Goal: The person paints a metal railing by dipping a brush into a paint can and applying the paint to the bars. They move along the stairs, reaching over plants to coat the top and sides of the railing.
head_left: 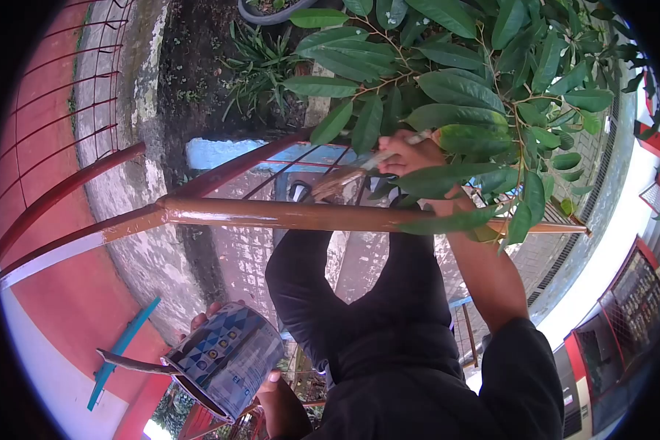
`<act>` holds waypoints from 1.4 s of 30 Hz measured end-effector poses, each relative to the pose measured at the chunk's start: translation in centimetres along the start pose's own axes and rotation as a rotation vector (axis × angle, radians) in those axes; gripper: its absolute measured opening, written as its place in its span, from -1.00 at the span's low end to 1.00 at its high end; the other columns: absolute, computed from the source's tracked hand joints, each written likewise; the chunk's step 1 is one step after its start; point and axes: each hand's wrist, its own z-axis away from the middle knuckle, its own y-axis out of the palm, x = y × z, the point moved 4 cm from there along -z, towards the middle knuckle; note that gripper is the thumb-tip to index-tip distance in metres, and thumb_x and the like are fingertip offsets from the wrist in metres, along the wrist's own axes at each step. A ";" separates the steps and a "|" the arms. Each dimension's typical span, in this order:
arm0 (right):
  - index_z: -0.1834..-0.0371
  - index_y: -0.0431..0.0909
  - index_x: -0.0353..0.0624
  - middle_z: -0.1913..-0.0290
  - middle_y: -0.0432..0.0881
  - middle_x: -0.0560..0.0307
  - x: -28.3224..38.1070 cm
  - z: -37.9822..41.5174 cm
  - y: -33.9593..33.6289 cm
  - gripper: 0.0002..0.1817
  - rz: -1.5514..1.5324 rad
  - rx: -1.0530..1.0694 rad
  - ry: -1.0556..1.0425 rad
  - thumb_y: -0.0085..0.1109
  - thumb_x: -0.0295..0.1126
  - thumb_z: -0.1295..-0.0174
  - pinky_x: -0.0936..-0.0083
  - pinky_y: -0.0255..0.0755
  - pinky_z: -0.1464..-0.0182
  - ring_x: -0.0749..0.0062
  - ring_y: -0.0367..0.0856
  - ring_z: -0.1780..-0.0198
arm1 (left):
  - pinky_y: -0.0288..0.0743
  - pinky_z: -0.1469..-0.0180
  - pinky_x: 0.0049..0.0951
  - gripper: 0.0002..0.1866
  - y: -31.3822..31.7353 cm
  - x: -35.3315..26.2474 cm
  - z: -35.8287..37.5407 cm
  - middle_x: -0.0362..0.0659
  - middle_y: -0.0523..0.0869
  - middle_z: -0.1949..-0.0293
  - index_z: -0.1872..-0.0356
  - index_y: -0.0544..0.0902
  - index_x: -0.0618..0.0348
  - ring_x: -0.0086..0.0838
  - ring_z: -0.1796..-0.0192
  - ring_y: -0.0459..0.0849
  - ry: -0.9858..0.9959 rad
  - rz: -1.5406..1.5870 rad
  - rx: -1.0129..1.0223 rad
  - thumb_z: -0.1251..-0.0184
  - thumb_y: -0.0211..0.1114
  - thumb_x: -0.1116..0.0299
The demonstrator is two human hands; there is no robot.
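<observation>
My right hand (412, 157) is closed around a paintbrush (339, 180), its brown-stained bristles pointing left, just past the far side of a horizontal metal rail (271, 214). Glossy brown paint coats most of that rail, which crosses in front of my legs. Large green leaves (458, 121) overlap my right hand and forearm. Low on the left, my left hand (273, 392) grips a blue and white paint can (227, 356), fingers showing at its top and lower edges. The can is tilted toward the left, and a thin stick (136, 363) pokes out of its mouth.
A leafy branch hangs over the rail's right part. Dark red bars (238, 167) and a wire grid (70, 110) join the railing on the left. Beyond it lie a blue-painted ledge (224, 154), a spiky plant (260, 70) and a grey pot (271, 15).
</observation>
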 end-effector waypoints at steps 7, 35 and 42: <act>0.22 0.60 -0.19 0.12 0.68 0.11 -1.5 0.1 -1.7 -0.81 0.033 -0.086 0.370 0.40 -0.33 -0.39 0.37 0.71 0.05 0.31 0.76 0.19 | 0.43 -0.53 0.21 0.48 0.7 -0.2 -0.1 0.12 0.28 -0.51 -0.67 -0.01 0.07 0.10 -0.54 0.34 -0.001 0.156 -0.020 0.22 0.77 -0.27; 0.26 0.65 -0.09 0.29 0.66 0.24 1.9 5.0 -6.3 -0.85 -0.091 0.098 -0.241 0.45 -0.32 -0.35 0.59 0.52 0.18 0.52 0.68 0.32 | 0.48 -0.53 0.08 0.43 0.4 -3.0 2.0 0.18 0.27 -0.53 -0.64 -0.01 0.24 0.11 -0.56 0.34 0.106 0.156 0.051 0.12 0.75 -0.22; -0.39 0.48 -0.23 -0.32 0.62 -0.06 4.2 7.3 -13.5 -0.52 -0.294 0.453 -0.014 0.26 -0.27 -0.51 0.10 0.68 -0.26 -0.06 0.66 -0.32 | 0.57 -0.46 0.06 0.38 0.9 -4.7 2.8 0.16 0.27 -0.53 -0.65 0.00 0.14 0.18 -0.53 0.37 0.186 0.211 0.052 0.07 0.74 -0.21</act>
